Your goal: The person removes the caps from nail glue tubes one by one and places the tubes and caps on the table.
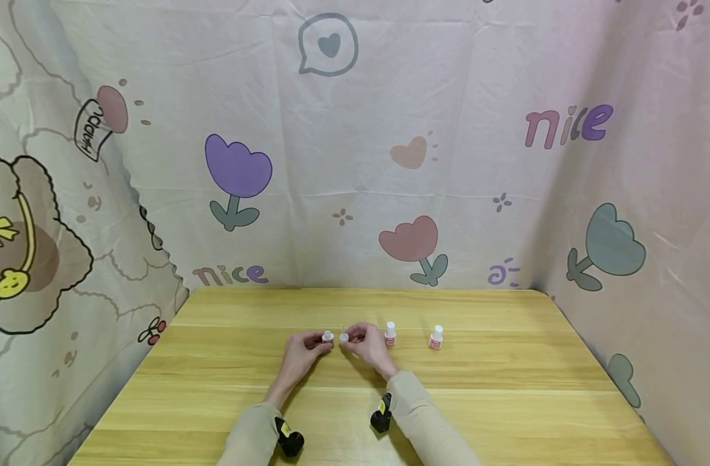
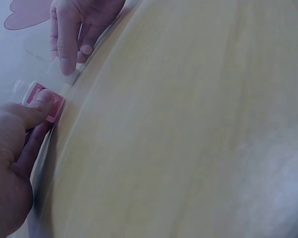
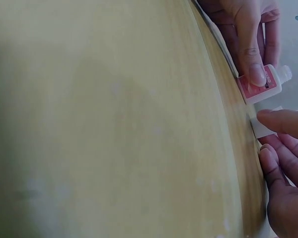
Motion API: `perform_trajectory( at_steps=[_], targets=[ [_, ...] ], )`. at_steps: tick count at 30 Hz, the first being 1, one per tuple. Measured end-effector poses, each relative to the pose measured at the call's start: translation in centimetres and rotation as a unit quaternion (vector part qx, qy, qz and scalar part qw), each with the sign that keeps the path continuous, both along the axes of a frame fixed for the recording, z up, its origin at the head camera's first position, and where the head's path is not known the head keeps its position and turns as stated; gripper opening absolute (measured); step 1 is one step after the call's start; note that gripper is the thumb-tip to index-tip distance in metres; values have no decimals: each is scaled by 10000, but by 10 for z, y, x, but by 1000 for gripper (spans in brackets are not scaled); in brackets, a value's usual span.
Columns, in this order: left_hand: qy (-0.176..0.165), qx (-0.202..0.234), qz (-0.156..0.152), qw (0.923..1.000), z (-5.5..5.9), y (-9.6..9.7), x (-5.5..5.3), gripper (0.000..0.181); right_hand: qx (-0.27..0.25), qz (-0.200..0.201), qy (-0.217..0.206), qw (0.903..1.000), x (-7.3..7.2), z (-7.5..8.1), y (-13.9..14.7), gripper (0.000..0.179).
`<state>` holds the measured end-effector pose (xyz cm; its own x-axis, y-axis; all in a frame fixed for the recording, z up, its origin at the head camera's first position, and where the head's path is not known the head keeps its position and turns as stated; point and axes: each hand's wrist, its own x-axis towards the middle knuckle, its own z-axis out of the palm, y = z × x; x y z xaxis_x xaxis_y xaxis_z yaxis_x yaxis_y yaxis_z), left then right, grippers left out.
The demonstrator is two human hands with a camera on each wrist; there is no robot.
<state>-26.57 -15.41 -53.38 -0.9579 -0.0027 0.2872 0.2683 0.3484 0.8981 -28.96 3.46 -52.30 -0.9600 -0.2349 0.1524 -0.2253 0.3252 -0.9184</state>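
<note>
My left hand pinches a small white bottle with a pink label between thumb and fingers. The bottle stands upright with its narrow translucent neck uncovered. Just to its right, my right hand pinches a small white cap at table height, apart from the bottle. Something thin seems to rise from the cap, too faint to make out. In the right wrist view, the thumb and fingers partly hide the cap.
Right of my right hand stands a capped bottle with a pink label, and further right another similar one. All rest on a wooden table. A printed curtain hangs behind the table and along its sides.
</note>
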Motion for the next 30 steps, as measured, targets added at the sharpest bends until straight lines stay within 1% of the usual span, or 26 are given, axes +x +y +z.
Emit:
perform_trajectory(
  at_steps=[8,12,14,16,19,22,26,30],
  targets=[
    [-4,-55,-36,10000,0,0,0,22,-68,88,-77,9999,0,0,2,21],
    [-93,168,-93,9998,1,-1,1,25,-115,187,-56,9997,1,0,4,24],
    [-132,223,-71,9996,1,-3,3,28,-146,259,-12,9996,3,0,7,29],
    [-180,197,31,9996,3,-4,5,31,-211,342,-36,9992,7,1,10,37],
    [-262,40,258,9993,7,-8,10,39,-297,507,-109,9982,16,5,17,51],
    [-241,-139,475,9985,12,-11,17,44,-339,717,-185,9967,25,8,26,60],
    [-88,-418,690,9967,18,-12,24,44,-398,1063,-221,9933,36,12,41,62],
    [47,-481,758,9960,23,-9,33,42,-326,1418,-209,9891,47,16,66,57]
  ],
)
